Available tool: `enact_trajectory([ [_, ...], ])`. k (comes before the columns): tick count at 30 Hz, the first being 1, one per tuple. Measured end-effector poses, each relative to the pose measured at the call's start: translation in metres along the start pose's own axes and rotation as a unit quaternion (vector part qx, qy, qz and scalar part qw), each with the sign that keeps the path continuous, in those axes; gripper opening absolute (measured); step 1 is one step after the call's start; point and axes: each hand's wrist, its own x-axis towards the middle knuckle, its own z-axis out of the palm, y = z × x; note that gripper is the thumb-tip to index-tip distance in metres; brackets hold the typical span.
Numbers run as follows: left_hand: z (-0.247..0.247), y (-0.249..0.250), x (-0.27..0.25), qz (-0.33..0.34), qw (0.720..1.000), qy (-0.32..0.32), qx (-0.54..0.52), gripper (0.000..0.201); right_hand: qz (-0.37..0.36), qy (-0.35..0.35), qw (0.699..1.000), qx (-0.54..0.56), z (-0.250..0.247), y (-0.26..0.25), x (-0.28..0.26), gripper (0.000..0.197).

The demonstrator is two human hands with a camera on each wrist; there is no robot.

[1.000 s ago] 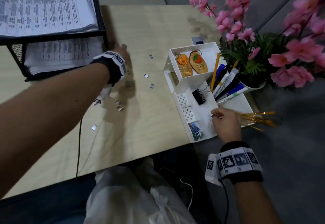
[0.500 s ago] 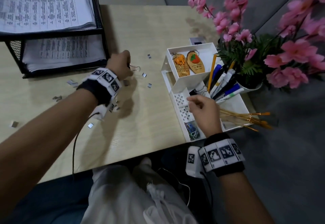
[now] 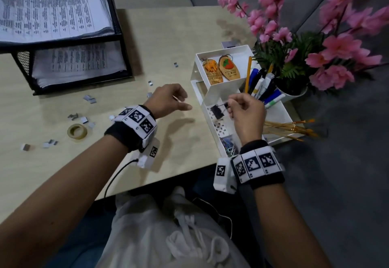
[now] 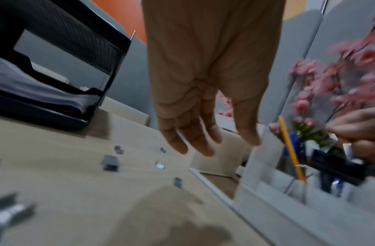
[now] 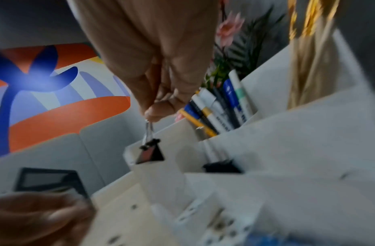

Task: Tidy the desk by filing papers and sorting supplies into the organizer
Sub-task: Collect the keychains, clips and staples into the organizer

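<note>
The white organizer [image 3: 221, 90] stands at the desk's right edge. My right hand [image 3: 233, 107] hovers over its left compartments. Its thumb and finger pinch the wire handle of a black binder clip [image 3: 216, 111], which in the right wrist view hangs as a black clip [image 5: 151, 152] just above a compartment. Another black clip [image 5: 222, 166] lies inside the organizer. My left hand [image 3: 179, 103] floats just left of the organizer above the desk. Its fingers [image 4: 203, 146] are relaxed and hold nothing. Loose staple blocks [image 3: 90, 99] are scattered over the desk to the left.
A black mesh paper tray [image 3: 124, 57] stacked with printed sheets fills the back left. A tape roll [image 3: 76, 131] lies among the staples. The organizer holds keychains [image 3: 221, 71], pens [image 3: 263, 86], brushes [image 3: 290, 128] and paper clips [image 3: 228, 144]. Pink flowers [image 3: 315, 57] crowd its right.
My left hand came right from beside the paper tray to the organizer and now holds nothing. My right hand moved from the brushes to the left compartments and now pinches the binder clip.
</note>
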Motion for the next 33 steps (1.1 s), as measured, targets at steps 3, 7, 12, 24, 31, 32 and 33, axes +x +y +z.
enact_trajectory([
  [3, -0.015, -0.024, 0.016, -0.058, 0.983, 0.105, 0.140, 0.034, -0.003, 0.062, 0.993, -0.101, -0.020, 0.018, 0.006, 0.011],
  [7, -0.020, -0.043, 0.021, -0.148, 0.953, 0.083, 0.249, 0.035, 0.026, 0.042, 0.982, -0.183, -0.036, 0.035, 0.008, 0.017],
  [12, -0.010, -0.050, 0.021, -0.104, 0.958, 0.078, 0.256, 0.027, -0.010, 0.032, 0.985, -0.169, -0.017, 0.030, -0.001, 0.015],
  [24, -0.037, -0.063, -0.010, -0.237, 0.778, 0.127, -0.567, 0.015, -0.133, -0.237, 0.907, -0.322, 0.125, 0.004, 0.034, 0.035],
  [31, -0.057, -0.090, -0.028, -0.268, 0.708, 0.152, -0.635, 0.044, -0.171, -0.230, 0.888, -0.361, 0.156, -0.007, 0.063, 0.024],
  [32, -0.058, -0.091, -0.031, -0.274, 0.706, 0.153, -0.635, 0.042, -0.160, -0.219, 0.899, -0.344, 0.159, -0.011, 0.067, 0.025],
  [33, -0.058, -0.094, -0.032, -0.280, 0.701, 0.161, -0.636, 0.038, -0.160, -0.208, 0.905, -0.335, 0.163, -0.013, 0.071, 0.027],
])
